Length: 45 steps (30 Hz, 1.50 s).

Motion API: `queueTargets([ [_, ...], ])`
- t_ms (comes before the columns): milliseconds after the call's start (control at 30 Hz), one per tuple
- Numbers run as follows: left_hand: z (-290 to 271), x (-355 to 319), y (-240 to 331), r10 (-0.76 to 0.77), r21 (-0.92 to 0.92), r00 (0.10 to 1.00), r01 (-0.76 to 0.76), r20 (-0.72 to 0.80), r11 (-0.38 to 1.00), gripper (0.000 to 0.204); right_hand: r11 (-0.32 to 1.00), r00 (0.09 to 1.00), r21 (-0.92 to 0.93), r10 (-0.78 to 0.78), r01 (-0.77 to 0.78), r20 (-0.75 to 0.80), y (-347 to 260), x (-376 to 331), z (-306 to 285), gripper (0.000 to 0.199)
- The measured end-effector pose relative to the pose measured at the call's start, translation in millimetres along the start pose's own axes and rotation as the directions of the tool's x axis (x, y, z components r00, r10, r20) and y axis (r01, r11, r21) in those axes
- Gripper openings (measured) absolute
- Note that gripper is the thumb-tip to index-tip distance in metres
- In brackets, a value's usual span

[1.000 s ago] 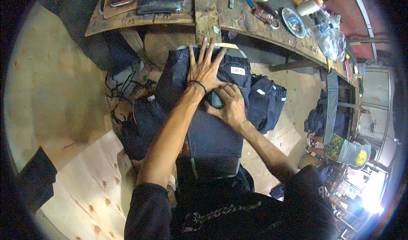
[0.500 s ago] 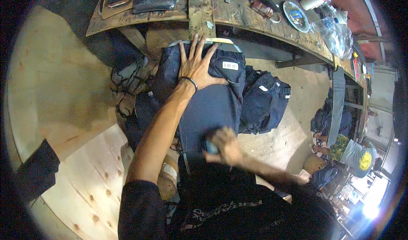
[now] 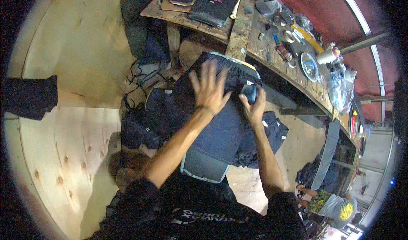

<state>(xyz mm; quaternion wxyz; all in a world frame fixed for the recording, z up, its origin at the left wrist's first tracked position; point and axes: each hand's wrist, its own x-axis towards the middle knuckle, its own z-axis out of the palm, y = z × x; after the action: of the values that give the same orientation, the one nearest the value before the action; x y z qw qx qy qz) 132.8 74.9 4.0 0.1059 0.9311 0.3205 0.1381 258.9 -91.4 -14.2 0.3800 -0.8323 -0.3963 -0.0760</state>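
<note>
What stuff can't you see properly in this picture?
Head view only:
- Left hand: blurred, so its touch on the dark cloth is unclear.
- Small dark thing in the right hand: fingers cover it, so its kind is unclear.
- Board under the cloth: mostly covered.
- Small items on the bench: too small and bent by the lens.
- Pile beside the cloth: dark, shapes merge.

Dark navy garment — blue-grey block, brown wooden workbench.
</note>
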Motion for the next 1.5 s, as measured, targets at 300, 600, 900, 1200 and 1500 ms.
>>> queueTargets([
  [300, 14, -352, -90, -0.302, -0.441, 0.917, 0.391, 0.261, 0.808, 0.052, 0.989, 0.975, 0.146, -0.051, 0.019, 0.218, -124, -166, -3, 0.083],
  [600, -44, -247, -111, -0.295, -0.599, 0.941, 0.333, 0.164, 0.728, 0.056, 0.922, 0.991, 0.378, -0.122, 0.089, 0.064, -211, -90, 62, 0.082],
  [900, -9, -65, -6, -0.317, -0.234, 0.878, 0.413, 0.358, 0.880, 0.146, 0.978, 0.983, -0.132, 0.150, -0.164, -0.111, -5, -105, 16, 0.075],
  [1200, 25, 75, 8, 0.143, -0.035, 0.989, -0.142, 0.048, 0.989, 0.152, 0.899, 0.896, 0.309, 0.386, -0.311, -0.222, 3, 120, -10, 0.055],
  [1500, 49, 128, 16, 0.105, -0.098, 0.979, -0.089, 0.177, 0.991, 0.153, 0.982, 0.997, -0.188, 0.044, -0.032, 0.062, -18, 18, -8, 0.035],
])
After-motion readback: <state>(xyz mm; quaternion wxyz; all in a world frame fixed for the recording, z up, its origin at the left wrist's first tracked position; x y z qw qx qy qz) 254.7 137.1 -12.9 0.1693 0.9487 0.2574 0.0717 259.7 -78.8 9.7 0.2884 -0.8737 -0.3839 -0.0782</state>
